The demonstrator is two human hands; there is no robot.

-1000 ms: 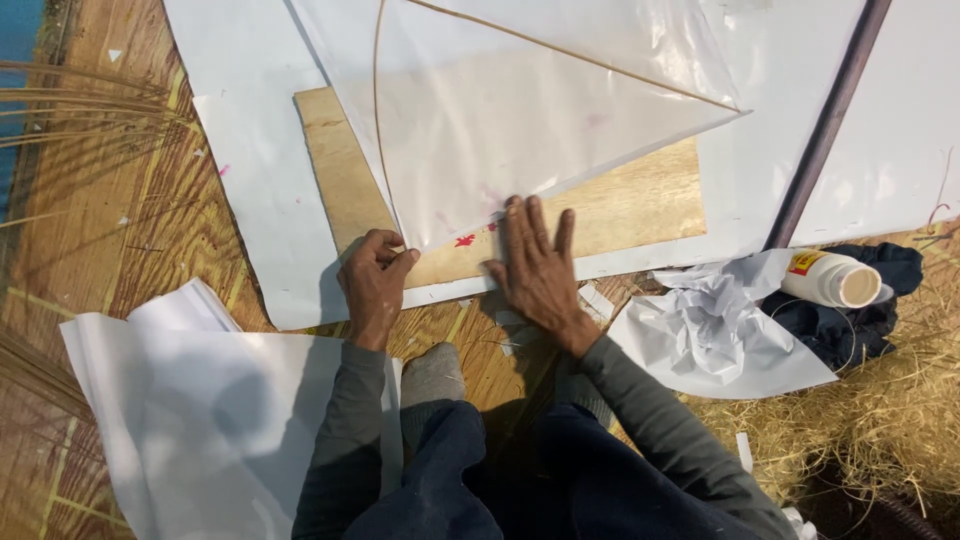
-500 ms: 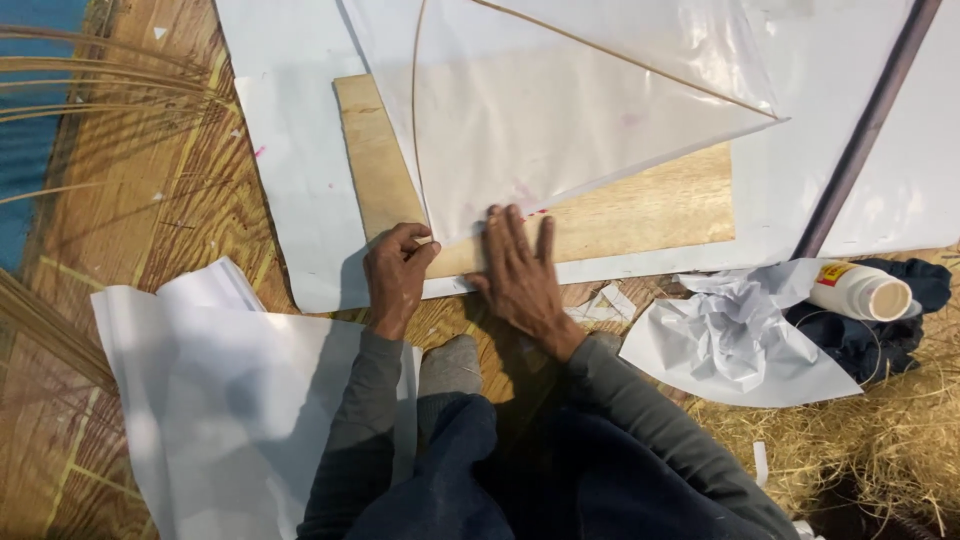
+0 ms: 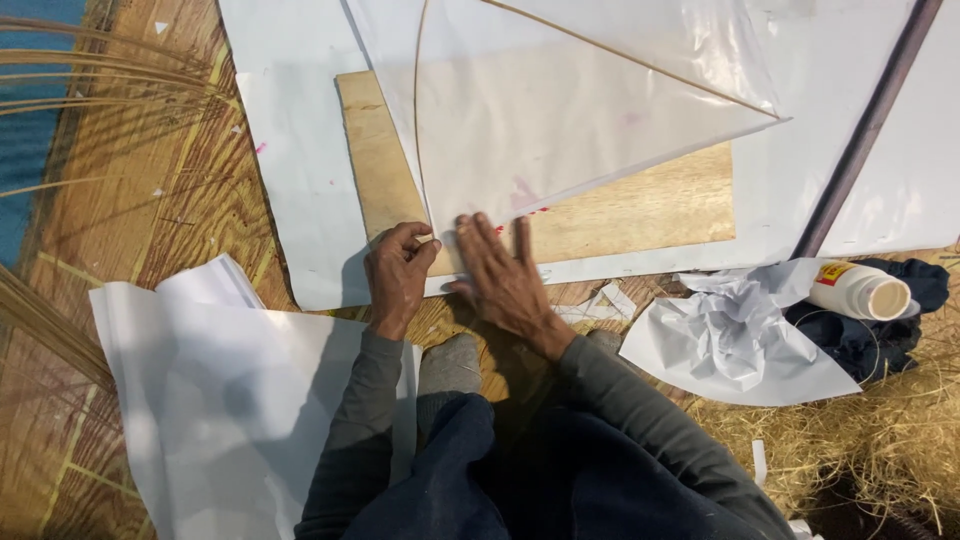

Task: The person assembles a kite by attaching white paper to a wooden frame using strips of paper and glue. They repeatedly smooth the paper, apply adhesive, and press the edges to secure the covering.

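Observation:
A translucent white paper kite (image 3: 560, 130) with thin bamboo sticks lies over a plywood board (image 3: 650, 205) on white sheets. My left hand (image 3: 398, 275) pinches the kite's near corner at the end of the curved stick, fingers curled. My right hand (image 3: 500, 275) lies flat, fingers spread, pressing the paper's lower edge onto the board just right of the left hand. Small red marks show on the paper beside my right fingers.
A white glue bottle (image 3: 858, 290) lies on dark cloth at right, beside crumpled paper (image 3: 735, 335). Loose white sheets (image 3: 220, 400) lie at lower left. Thin bamboo strips (image 3: 90, 90) fan in at the upper left. A dark rod (image 3: 868, 130) runs diagonally at right. Straw lies lower right.
Both hands have stayed at the kite's near corner; the right hand has slid slightly left along the edge. The view has shifted a little.

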